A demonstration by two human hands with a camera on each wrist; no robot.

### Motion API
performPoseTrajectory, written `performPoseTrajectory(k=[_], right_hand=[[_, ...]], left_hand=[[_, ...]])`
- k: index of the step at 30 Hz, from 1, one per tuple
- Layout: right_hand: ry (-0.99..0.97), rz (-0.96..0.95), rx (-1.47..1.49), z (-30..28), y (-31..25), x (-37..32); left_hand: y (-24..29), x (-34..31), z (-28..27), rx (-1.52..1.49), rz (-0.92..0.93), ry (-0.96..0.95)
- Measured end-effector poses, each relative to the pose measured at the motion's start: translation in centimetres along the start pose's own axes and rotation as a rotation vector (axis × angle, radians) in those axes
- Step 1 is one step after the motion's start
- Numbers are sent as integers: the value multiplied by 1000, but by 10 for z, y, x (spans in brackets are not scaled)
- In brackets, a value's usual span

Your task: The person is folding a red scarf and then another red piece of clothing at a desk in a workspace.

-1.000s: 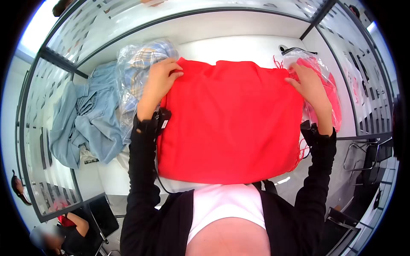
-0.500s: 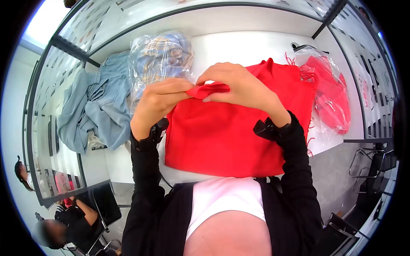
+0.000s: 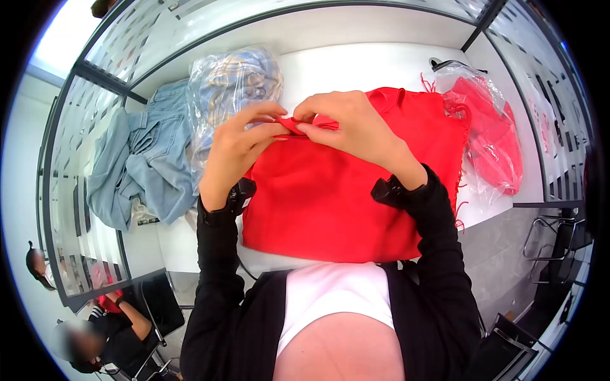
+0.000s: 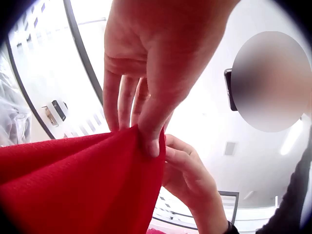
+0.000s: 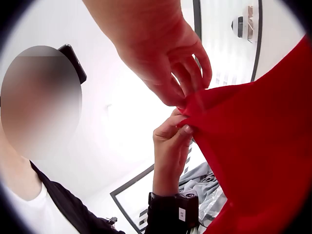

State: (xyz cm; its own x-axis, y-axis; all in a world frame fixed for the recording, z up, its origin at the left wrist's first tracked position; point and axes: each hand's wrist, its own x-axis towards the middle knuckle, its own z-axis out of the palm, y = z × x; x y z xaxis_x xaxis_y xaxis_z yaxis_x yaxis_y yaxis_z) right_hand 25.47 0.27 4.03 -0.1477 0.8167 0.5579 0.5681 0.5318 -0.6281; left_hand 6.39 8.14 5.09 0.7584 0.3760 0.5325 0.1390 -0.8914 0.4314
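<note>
A red fringed scarf (image 3: pixel 343 203) lies folded over the white table in the head view, its back left edge lifted toward me. My left hand (image 3: pixel 235 143) pinches that edge between thumb and fingers; the left wrist view has the thumb pressed on the cloth (image 4: pixel 97 185). Close beside it, my right hand (image 3: pixel 352 124) pinches the same raised edge, fingers bent over a small fold. In the right wrist view the fingertips of both hands nearly meet at the corner of the cloth (image 5: pixel 243 131). Red fringe (image 3: pixel 460 209) hangs along the scarf's right side.
To the left lie a light blue denim garment (image 3: pixel 149 165) and a plaid cloth in a clear plastic bag (image 3: pixel 235 86). A pinkish-red item in plastic (image 3: pixel 492 140) sits at the right. Framed panels border the white table (image 3: pixel 356 63). Another person (image 3: pixel 121 336) sits at the lower left.
Both hands were wide apart at the scarf's back corners. My right hand came left to join the left hand, and the edge was lifted and bunched; lately the fingers shifted slightly along it.
</note>
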Motion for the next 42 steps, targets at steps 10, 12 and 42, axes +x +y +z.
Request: performPoseTrajectory(k=[10, 12, 42], right_hand=[[-55, -71, -33, -2, -6, -2], [-67, -90, -39, -1, -6, -3], [-51, -72, -181, -21, -11, -4]], left_hand=[[15, -3, 2, -54, -114, 70], [15, -3, 3, -65, -116, 71], [18, -29, -9, -290, -358, -33]])
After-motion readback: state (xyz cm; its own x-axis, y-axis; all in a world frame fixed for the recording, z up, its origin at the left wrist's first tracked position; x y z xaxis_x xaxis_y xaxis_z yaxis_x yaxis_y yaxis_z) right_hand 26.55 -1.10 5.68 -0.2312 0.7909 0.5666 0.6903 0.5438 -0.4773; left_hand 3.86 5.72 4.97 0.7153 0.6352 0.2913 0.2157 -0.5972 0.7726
